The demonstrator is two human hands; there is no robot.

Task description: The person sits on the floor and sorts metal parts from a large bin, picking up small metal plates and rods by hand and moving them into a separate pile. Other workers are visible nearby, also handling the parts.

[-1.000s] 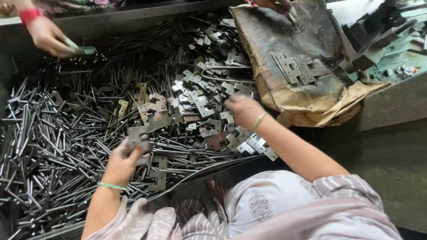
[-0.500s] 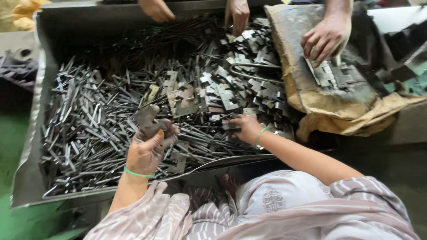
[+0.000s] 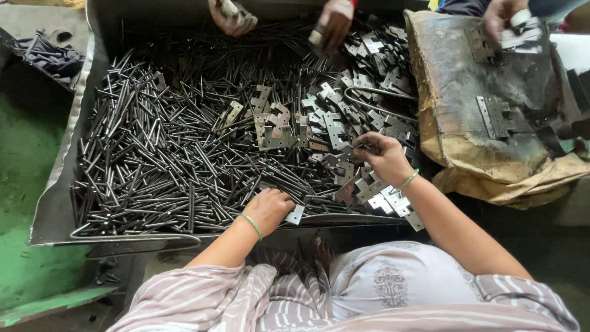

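Note:
A long metal tray (image 3: 58, 184) holds a heap of thin steel pins (image 3: 160, 166) on the left and flat hinge plates (image 3: 332, 123) on the right. My left hand (image 3: 269, 209) rests at the tray's front edge, fingers curled on a small hinge plate (image 3: 295, 214). My right hand (image 3: 382, 157) lies over the hinge plates, its fingertips pinched on a thin pin (image 3: 355, 147). A green band circles each wrist.
Across the tray, other people's hands (image 3: 232, 16) (image 3: 332, 24) pick at the parts. A worn brown sack (image 3: 455, 141) at the right carries an assembled hinge (image 3: 498, 117), with another person's hand (image 3: 505, 18) above it. Green floor lies to the left.
My left hand has dropped from the middle of the pile to the tray's front edge. My right hand has lifted slightly and pinched a pin. The others' hands have shifted.

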